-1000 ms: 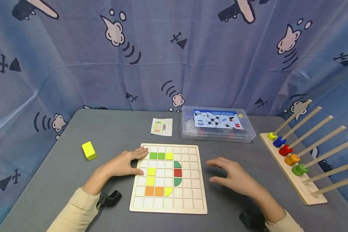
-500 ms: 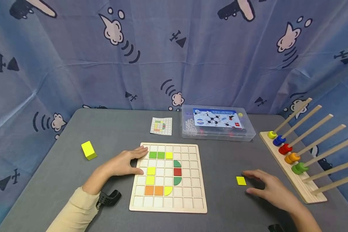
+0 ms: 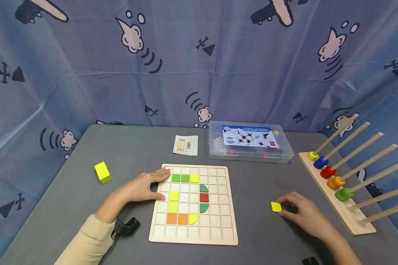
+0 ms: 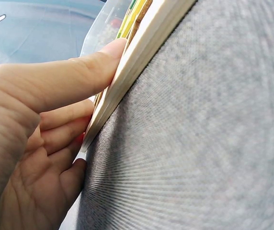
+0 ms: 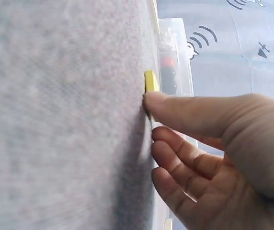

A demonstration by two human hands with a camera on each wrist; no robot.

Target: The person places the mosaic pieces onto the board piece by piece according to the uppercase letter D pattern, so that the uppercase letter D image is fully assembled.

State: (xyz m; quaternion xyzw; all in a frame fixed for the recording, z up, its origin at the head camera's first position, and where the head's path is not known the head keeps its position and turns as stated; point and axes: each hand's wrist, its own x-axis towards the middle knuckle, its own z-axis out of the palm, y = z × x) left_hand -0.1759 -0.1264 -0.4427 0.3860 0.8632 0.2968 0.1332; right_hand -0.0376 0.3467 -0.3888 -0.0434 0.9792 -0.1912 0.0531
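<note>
Between thumb and fingertips, my right hand (image 3: 300, 213) pinches a yellow square tile (image 3: 275, 207) by its right side, low at the grey table. The right wrist view shows that tile (image 5: 149, 81) edge-on at the thumb tip. My left hand (image 3: 142, 187) rests on the left edge of a wooden grid board (image 3: 219, 235), fingers extended and thumb on the rim. In the left wrist view the thumb lies along the board's edge (image 4: 142, 57). Several coloured tiles sit in the board: green squares (image 3: 180, 178), yellow squares (image 3: 174, 201), orange squares (image 3: 177, 218), a red square (image 3: 203, 197) and quarter-round pieces (image 3: 203, 208).
A small printed grid card (image 3: 185, 145) lies behind the board. To its right is a clear plastic box (image 3: 252, 156) with a molecule label. A yellow block (image 3: 103, 172) stands at left, and a wooden peg rack (image 3: 358, 221) with coloured rings stands at right.
My right hand has moved right, away from beside the board, and closed its fingertips on the yellow tile. My left hand stays on the board's edge.
</note>
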